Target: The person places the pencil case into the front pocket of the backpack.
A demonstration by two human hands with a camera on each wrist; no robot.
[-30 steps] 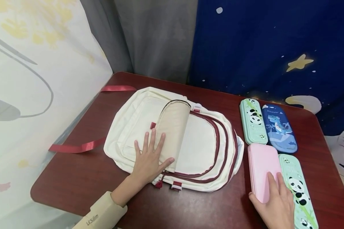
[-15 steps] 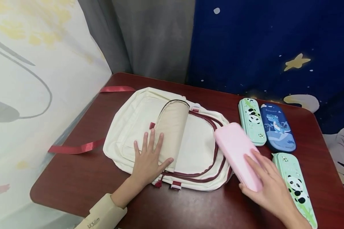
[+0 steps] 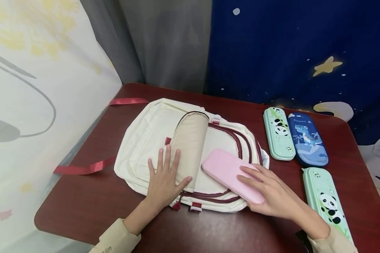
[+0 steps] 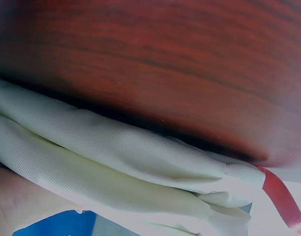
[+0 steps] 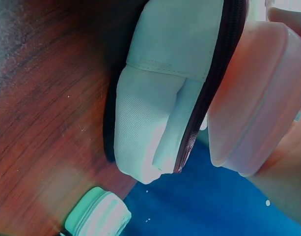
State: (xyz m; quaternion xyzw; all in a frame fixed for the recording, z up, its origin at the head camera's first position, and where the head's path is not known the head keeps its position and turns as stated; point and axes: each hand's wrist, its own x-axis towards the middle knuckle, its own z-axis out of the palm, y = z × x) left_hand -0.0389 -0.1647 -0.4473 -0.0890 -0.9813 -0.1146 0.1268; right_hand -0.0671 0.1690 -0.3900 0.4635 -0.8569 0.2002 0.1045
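Observation:
A cream backpack (image 3: 145,140) with dark red zips lies flat on the table, the flap (image 3: 190,147) of its front pocket folded back to the left. My left hand (image 3: 163,186) rests on the bag with fingers spread straight, its fingertips and thumb at the folded flap. With my right hand (image 3: 269,193) I grip a pink pencil case (image 3: 228,172) over the bag's right part. The case's far end points at the open pocket. In the right wrist view the pink case (image 5: 258,98) stands just beside the bag's dark zip edge.
Right of the bag lie a green panda pencil case (image 3: 280,133) and a blue dinosaur pencil case (image 3: 308,138), side by side. Nearer stands another green panda case (image 3: 327,207). Red ribbons (image 3: 85,170) trail left across the dark red table (image 3: 92,207). Curtains hang behind.
My right hand has picked up the pink pencil case from among the others and carried it left over the backpack, turning its far end leftward. The left hand has stayed on the bag.

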